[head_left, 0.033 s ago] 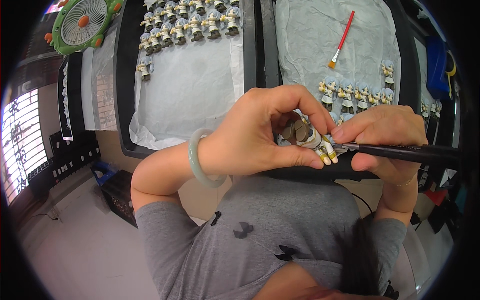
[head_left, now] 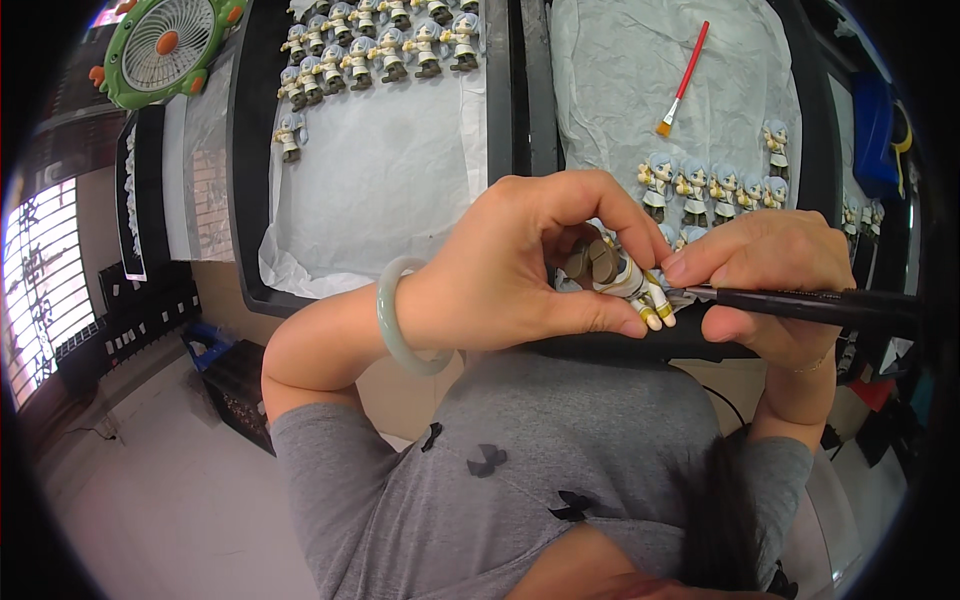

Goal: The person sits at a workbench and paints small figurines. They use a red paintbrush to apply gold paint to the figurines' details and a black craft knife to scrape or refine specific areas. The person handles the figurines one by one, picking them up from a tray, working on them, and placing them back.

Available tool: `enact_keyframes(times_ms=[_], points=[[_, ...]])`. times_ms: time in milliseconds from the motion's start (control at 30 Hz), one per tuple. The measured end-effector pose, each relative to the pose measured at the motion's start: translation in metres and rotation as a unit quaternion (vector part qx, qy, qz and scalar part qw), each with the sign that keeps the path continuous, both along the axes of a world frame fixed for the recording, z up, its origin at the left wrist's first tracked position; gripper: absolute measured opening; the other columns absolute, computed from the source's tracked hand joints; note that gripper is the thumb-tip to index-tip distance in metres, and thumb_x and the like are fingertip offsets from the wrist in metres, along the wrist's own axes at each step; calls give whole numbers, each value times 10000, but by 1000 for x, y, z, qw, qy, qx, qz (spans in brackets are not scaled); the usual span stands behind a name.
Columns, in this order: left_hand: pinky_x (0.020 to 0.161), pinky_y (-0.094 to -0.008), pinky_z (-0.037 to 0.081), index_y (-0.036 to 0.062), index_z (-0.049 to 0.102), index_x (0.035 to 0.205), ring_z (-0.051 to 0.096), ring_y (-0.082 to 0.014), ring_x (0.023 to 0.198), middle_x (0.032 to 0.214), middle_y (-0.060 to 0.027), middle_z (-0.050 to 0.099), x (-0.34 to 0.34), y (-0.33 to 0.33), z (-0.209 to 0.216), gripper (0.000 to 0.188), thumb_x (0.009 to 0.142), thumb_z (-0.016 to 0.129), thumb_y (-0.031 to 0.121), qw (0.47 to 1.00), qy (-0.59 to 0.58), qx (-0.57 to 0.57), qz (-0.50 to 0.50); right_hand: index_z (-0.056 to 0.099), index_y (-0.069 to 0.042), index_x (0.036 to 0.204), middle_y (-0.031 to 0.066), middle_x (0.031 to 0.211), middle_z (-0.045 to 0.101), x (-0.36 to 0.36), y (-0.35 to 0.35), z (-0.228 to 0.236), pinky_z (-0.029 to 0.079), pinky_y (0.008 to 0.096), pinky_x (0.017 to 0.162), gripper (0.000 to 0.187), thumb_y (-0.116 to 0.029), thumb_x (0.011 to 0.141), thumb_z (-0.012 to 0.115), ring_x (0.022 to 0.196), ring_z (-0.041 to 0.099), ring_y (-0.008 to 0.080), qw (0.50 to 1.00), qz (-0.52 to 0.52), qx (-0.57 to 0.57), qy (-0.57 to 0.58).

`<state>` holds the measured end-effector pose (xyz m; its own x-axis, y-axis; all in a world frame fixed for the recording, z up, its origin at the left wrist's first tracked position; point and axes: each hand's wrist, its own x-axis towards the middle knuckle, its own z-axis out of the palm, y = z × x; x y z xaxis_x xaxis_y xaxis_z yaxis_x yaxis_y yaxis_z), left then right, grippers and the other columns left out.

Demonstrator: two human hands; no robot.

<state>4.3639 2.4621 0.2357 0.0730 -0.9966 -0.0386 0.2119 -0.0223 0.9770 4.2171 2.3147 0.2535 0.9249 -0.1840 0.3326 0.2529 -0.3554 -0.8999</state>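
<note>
My left hand (head_left: 525, 265), a jade bangle on its wrist, grips a small painted figurine (head_left: 640, 280) between thumb and fingers. The figurine is tilted, its brown boots toward my palm and its white-and-gold sleeves toward my right hand; my fingers hide part of it. Closed around a black pen-like tool (head_left: 800, 302) with a slim metal tip, my right hand (head_left: 775, 270) has its fingertips at the figurine. The tip meets the figurine beside the sleeves; its exact contact is too small to make out.
A paper-lined tray (head_left: 370, 200) at left bears rows of similar figurines (head_left: 390, 55). The right tray's paper (head_left: 610, 90) carries several more figurines (head_left: 695, 190) and a red-handled brush (head_left: 687, 75). A green fan (head_left: 168, 45) stands far left, a blue object (head_left: 875, 140) far right.
</note>
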Motion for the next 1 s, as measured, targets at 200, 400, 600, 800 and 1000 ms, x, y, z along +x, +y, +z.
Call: enact_keyframes(times_ms=[200, 400, 600, 800, 1000], points=[[800, -277, 429, 28, 535, 851, 561, -165, 894, 944, -127, 592, -1, -1, -1, 321, 609, 739, -27, 1000, -4, -2, -4, 549, -29, 649, 134, 639, 618, 1, -1, 2, 496, 269, 508, 311, -299, 673, 702, 574, 626, 227, 1000, 13, -12, 10], [797, -278, 433, 24, 538, 852, 563, -168, 895, 943, -129, 592, -1, -1, -1, 321, 608, 741, -26, 1000, 3, -4, -1, 544, -33, 645, 126, 633, 618, 1, 1, 3, 485, 258, 497, 313, -303, 674, 701, 565, 622, 218, 999, 2, -28, 16], [794, -283, 440, 17, 541, 857, 568, -173, 892, 936, -134, 593, 1, 0, 0, 321, 609, 740, -29, 1000, -8, 3, -7, 559, -15, 642, 136, 637, 617, 0, 2, -1, 483, 255, 492, 327, -305, 675, 705, 563, 621, 219, 1000, -11, 14, 6], [772, -277, 451, 9, 548, 844, 577, -182, 884, 935, -139, 596, 1, 2, 4, 298, 616, 735, -32, 997, -75, -1, -6, 567, 5, 638, 143, 652, 618, -1, 2, -1, 497, 269, 513, 334, -298, 688, 699, 577, 624, 224, 1000, -11, -7, 6], [715, -268, 474, 6, 561, 820, 600, -184, 832, 900, -134, 614, 2, 3, 6, 270, 616, 737, -18, 982, -187, -30, 5, 558, -3, 667, 142, 683, 622, 1, 3, -1, 513, 283, 551, 300, -268, 699, 696, 614, 630, 228, 999, -11, -32, -1]])
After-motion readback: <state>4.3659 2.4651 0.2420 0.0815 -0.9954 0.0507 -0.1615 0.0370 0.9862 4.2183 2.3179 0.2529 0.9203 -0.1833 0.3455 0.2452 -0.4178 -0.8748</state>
